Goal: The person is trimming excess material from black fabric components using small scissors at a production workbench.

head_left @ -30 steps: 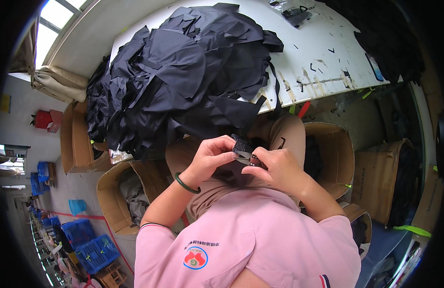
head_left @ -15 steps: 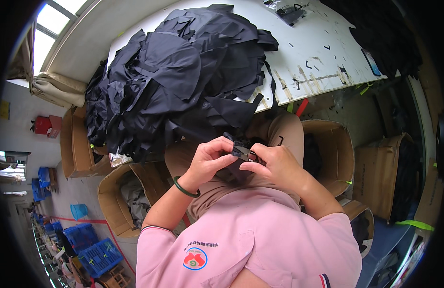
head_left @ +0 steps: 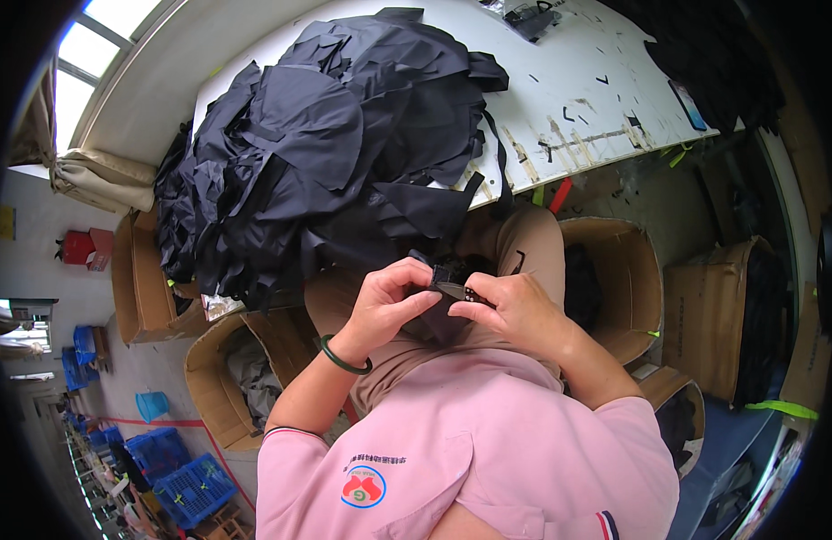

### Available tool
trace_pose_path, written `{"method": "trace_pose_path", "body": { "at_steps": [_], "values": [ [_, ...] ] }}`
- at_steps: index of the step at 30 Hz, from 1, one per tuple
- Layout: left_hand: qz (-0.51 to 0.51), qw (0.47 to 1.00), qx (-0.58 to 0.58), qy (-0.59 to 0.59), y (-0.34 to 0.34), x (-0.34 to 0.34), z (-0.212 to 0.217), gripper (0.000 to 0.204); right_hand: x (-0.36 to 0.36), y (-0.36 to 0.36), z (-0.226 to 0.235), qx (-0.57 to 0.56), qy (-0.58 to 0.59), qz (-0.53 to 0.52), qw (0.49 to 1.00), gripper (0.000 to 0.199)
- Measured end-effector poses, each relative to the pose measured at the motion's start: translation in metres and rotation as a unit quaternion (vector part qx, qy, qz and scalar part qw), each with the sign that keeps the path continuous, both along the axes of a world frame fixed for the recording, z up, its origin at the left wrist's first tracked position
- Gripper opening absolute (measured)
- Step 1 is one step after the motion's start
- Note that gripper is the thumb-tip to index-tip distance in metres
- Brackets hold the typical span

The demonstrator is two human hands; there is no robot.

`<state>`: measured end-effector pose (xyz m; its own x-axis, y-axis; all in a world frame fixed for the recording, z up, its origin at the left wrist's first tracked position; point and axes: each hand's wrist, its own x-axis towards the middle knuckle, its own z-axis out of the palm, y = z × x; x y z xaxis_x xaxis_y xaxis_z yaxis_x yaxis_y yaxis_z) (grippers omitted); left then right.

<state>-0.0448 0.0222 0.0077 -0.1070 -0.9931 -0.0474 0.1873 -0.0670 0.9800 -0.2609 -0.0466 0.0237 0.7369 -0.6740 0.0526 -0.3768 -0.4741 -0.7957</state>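
Over my lap, my left hand (head_left: 387,304) pinches a small piece of black fabric (head_left: 438,310). My right hand (head_left: 515,310) grips a small pair of snips (head_left: 461,292) whose blades touch that fabric. A green bangle (head_left: 342,359) circles my left wrist. Just beyond the hands, a big heap of black fabric pieces (head_left: 326,153) spills off the front edge of the white table (head_left: 578,99). Part of the held piece is hidden by my fingers.
Open cardboard boxes stand around my knees: one at the right (head_left: 619,270), one at the lower left (head_left: 227,378), one further left (head_left: 141,279). Black scraps and tape marks dot the table's right part. Blue crates (head_left: 182,477) sit on the floor at the far left.
Both hands stay together over the lap with the fabric and snips; they have only shifted slightly, and the fingers have re-gripped a little.
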Motion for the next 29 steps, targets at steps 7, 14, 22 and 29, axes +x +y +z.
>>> {"method": "trace_pose_path", "body": {
  "at_steps": [7,14,22,29],
  "values": [
    [0.007,0.999,-0.016,-0.050,-0.001,-0.002,0.000,0.010,-0.003,-0.001,-0.003,0.026,-0.002,0.011,1.000,0.041],
    [0.020,0.996,-0.027,-0.084,-0.001,0.000,-0.001,0.009,-0.005,-0.002,-0.003,0.063,0.008,0.017,0.998,0.043],
    [-0.018,0.997,-0.013,-0.070,-0.005,-0.007,-0.002,0.009,0.000,-0.004,-0.011,0.242,-0.209,-0.103,0.942,0.034],
    [-0.105,0.988,-0.054,-0.097,-0.027,-0.034,0.019,0.028,-0.056,-0.027,-0.011,0.249,-0.258,-0.108,0.927,0.016]
  ]
}}
